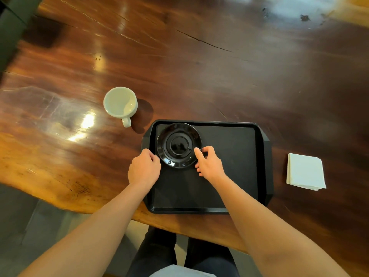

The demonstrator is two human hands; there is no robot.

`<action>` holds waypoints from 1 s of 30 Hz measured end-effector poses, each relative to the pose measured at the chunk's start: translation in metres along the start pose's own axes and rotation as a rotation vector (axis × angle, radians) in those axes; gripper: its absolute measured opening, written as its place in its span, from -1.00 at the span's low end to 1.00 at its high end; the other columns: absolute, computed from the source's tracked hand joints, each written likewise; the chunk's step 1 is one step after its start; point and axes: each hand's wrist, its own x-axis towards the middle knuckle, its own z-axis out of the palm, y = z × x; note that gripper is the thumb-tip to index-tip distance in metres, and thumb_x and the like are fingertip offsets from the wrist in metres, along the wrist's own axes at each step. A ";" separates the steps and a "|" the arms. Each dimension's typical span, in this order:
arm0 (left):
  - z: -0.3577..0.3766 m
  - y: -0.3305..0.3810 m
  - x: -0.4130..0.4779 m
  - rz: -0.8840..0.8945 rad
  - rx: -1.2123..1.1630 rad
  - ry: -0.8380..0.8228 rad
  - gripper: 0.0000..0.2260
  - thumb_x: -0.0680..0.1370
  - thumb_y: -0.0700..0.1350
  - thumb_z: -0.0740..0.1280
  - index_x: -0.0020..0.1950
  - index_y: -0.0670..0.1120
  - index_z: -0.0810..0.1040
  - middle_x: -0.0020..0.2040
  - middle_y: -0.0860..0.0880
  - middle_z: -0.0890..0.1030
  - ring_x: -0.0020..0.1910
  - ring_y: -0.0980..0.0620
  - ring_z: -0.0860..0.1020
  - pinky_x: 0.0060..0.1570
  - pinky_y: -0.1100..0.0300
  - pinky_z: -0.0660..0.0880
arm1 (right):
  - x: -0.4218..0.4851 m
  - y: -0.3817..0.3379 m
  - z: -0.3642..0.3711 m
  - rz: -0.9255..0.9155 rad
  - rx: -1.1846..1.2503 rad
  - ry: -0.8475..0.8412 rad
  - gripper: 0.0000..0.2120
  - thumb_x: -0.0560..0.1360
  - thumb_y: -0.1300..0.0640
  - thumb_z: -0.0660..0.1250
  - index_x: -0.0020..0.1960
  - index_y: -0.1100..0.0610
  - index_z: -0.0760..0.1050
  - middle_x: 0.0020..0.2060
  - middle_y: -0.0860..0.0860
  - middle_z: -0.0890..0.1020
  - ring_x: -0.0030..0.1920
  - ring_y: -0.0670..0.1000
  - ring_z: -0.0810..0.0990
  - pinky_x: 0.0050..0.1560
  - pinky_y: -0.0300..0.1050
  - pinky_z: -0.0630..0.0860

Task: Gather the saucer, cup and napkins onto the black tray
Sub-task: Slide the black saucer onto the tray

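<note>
A glossy black saucer (179, 145) lies in the far left corner of the black tray (235, 156). My left hand (144, 169) grips the saucer's near left rim. My right hand (209, 163) pinches its near right rim, thumb on top. A white cup (120, 102) stands upright and empty on the wooden table, left of and beyond the tray, its handle pointing toward me. A stack of white napkins (305, 171) rests on the table to the right of the tray, apart from it.
The wooden table (199, 66) stretches far and wide, with an irregular near edge at my left. My legs show below the table edge. A dark object (12, 27) stands past the table's far left corner.
</note>
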 end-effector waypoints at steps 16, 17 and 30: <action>-0.012 -0.019 0.008 0.127 0.033 0.009 -0.78 0.57 -0.35 0.33 -0.07 -0.07 0.37 -0.12 -0.08 0.54 -0.13 -0.12 0.56 -0.12 -0.10 0.62 | -0.016 0.018 0.014 -0.005 0.061 0.048 -0.70 0.65 -0.08 0.16 0.31 0.04 0.33 -0.20 0.07 0.64 -0.22 -0.01 0.61 -0.14 -0.05 0.66; -0.015 -0.020 0.013 0.142 0.038 0.001 -0.78 0.57 -0.36 0.33 -0.07 -0.07 0.37 -0.12 -0.09 0.54 -0.14 -0.13 0.56 -0.13 -0.10 0.62 | -0.017 0.019 0.018 -0.001 0.073 0.058 -0.69 0.65 -0.07 0.16 0.32 0.04 0.32 -0.20 0.07 0.63 -0.22 -0.01 0.61 -0.13 -0.05 0.65; -0.026 -0.011 0.043 0.354 0.118 -0.071 -0.76 0.56 -0.34 0.34 -0.15 -0.08 0.34 -0.19 -0.12 0.54 -0.23 -0.10 0.50 -0.32 0.07 0.39 | -0.031 0.022 0.037 0.029 0.176 0.212 -0.69 0.67 -0.02 0.15 0.37 0.05 0.30 -0.08 0.11 0.62 -0.15 0.01 0.59 -0.02 0.06 0.64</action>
